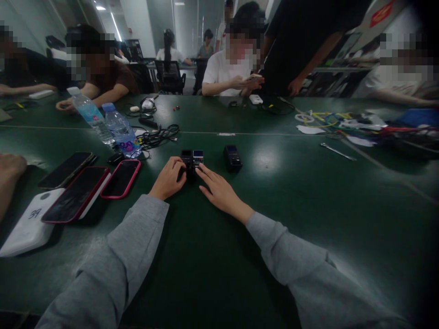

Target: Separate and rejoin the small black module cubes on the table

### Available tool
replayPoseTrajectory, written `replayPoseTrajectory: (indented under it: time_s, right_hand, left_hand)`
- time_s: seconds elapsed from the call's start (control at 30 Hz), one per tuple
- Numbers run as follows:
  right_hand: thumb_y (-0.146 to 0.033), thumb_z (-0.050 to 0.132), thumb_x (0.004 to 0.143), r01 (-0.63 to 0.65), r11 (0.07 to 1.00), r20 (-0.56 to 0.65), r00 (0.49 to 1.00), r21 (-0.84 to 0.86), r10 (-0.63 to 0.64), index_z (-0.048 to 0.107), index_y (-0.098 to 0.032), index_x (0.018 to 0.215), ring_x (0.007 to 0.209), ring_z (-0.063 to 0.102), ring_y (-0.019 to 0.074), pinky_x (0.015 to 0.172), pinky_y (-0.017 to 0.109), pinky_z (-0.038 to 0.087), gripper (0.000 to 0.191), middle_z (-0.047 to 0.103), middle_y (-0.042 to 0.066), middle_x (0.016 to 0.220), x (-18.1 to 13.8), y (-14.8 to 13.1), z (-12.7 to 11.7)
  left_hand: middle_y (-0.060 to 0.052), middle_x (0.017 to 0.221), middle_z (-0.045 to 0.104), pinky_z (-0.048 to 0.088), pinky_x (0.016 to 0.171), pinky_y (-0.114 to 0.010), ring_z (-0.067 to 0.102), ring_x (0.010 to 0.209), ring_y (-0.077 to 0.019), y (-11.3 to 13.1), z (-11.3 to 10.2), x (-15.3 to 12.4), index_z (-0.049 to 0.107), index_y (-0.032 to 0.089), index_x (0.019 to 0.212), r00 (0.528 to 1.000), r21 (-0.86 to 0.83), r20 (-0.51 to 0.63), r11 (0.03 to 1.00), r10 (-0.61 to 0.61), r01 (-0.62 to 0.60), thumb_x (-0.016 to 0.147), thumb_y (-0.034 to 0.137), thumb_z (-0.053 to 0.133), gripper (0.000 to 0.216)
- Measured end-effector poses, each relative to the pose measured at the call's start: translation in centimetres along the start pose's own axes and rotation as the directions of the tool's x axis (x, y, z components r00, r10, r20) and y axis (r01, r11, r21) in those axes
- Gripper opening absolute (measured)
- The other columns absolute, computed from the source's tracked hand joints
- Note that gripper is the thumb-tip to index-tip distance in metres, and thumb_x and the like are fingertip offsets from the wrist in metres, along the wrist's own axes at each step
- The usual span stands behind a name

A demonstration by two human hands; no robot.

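Note:
Two small black box-shaped devices stand side by side on the dark green table. My left hand curls its fingers and thumb around the near left side of the left device. The right device has a small screen that catches the light. My right hand has its fingers stretched out, with the fingertips at the near edge of that device. My fingers partly hide the lower parts of both. A third black device, also with a small screen, stands apart to the right of my hands.
Left of my hands lie a pink-edged phone, a red-cased phone and a white power bank. Two water bottles and black cables are behind. A wrench lies right. People sit across the table.

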State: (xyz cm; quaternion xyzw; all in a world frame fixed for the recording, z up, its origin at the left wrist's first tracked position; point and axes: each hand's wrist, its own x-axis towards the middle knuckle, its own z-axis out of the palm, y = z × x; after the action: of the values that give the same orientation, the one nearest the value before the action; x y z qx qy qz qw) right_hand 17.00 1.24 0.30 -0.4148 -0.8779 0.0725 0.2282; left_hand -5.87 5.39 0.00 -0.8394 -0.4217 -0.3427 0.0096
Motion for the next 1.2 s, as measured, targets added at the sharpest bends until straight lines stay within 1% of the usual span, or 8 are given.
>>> replayPoseTrajectory:
  time_s: [0.37,0.57,0.7,0.8,0.93,1.07,1.13,1.2]
  right_hand:
    - [-0.026,0.047,0.098,0.01,0.995,0.024,1.0,0.099,-0.013,0.023,-0.027,0.153,0.142,0.028,0.023,0.114,0.046,0.034,0.061,0.016,0.003,0.16,0.0,-0.1,-0.5]
    - [-0.026,0.048,0.098,0.033,0.997,0.025,0.999,0.073,-0.035,0.02,-0.026,0.154,0.143,0.026,0.0213,0.115,0.044,0.033,0.062,0.014,0.003,0.161,-0.1,0.1,-0.1]
    - [-0.028,0.048,0.098,0.038,0.998,-0.027,0.999,-0.049,-0.039,0.025,-0.026,0.153,0.145,0.019,0.0231,0.117,0.044,0.028,0.06,0.012,0.003,0.161,0.1,-0.1,-0.2]
    - [-0.027,0.045,0.099,-0.061,0.982,-0.149,0.988,-0.181,0.034,0.031,-0.027,0.151,0.146,0.014,0.0256,0.117,0.047,0.027,0.053,0.009,0.002,0.161,0.1,0.8,-1.0]
    - [-0.03,0.047,0.098,-0.306,0.92,-0.312,0.923,-0.246,0.223,0.035,-0.029,0.149,0.146,0.011,0.034,0.114,0.056,0.027,0.052,0.006,0.005,0.161,-0.2,4.2,-2.1]
    - [-0.037,0.047,0.098,-0.437,0.889,-0.298,0.874,-0.137,0.384,0.033,-0.025,0.15,0.137,0.032,0.0388,0.105,0.056,0.041,0.055,0.016,0.015,0.156,-0.7,6.6,-2.1]
    - [-0.037,0.043,0.099,-0.46,0.884,-0.269,0.864,-0.079,0.425,0.027,-0.027,0.153,0.129,0.044,0.0382,0.096,0.053,0.05,0.056,0.02,0.018,0.154,-0.8,6.8,-1.9]
    - [-0.037,0.041,0.1,-0.47,0.881,-0.249,0.861,-0.059,0.443,0.025,-0.029,0.153,0.123,0.05,0.0381,0.09,0.053,0.054,0.056,0.02,0.018,0.154,-0.7,6.6,-1.8]
  left_hand:
    - [-0.012,0.12,0.047,0.05,0.095,-0.043,0.053,0.112,-0.025,-0.1,0.0,-0.1,0.05,0.018,0.112,1.0,0.012,0.026,1.0,0.0,0.0,0.087,0.019,0.057,0.026]
    - [-0.012,0.123,0.047,0.049,0.093,-0.047,0.051,0.115,-0.028,0.0,0.0,-0.2,0.051,0.019,0.113,1.0,0.06,0.028,0.998,-0.01,0.009,0.086,0.028,0.063,0.031]
    - [-0.012,0.125,0.048,0.047,0.094,-0.049,0.049,0.117,-0.0303,0.1,-0.1,-0.2,0.051,0.021,0.112,1.0,0.126,0.003,0.992,-0.005,0.004,0.083,0.032,0.069,0.036]
    - [-0.012,0.125,0.047,0.047,0.094,-0.049,0.049,0.117,-0.0305,0.2,-0.2,-0.2,0.05,0.021,0.112,1.0,0.138,-0.009,0.99,-0.007,0.008,0.081,0.034,0.071,0.039]
    - [-0.012,0.126,0.047,0.047,0.094,-0.048,0.049,0.117,-0.0305,0.2,-0.3,-0.2,0.05,0.021,0.113,1.0,0.134,0.008,0.991,-0.017,0.016,0.081,0.035,0.071,0.041]
    - [-0.012,0.127,0.046,0.047,0.094,-0.048,0.049,0.118,-0.0304,0.1,-0.3,-0.2,0.049,0.021,0.115,0.999,0.147,0.027,0.989,-0.02,0.016,0.082,0.036,0.07,0.042]
    - [-0.012,0.128,0.046,0.048,0.094,-0.047,0.049,0.118,-0.0301,0.1,-0.3,-0.2,0.049,0.02,0.115,0.999,0.155,0.042,0.988,-0.017,0.01,0.083,0.036,0.069,0.042]
    - [-0.012,0.128,0.046,0.048,0.093,-0.047,0.049,0.117,-0.0299,0.0,-0.2,-0.2,0.049,0.02,0.115,0.999,0.155,0.05,0.988,-0.011,0.003,0.084,0.036,0.069,0.041]
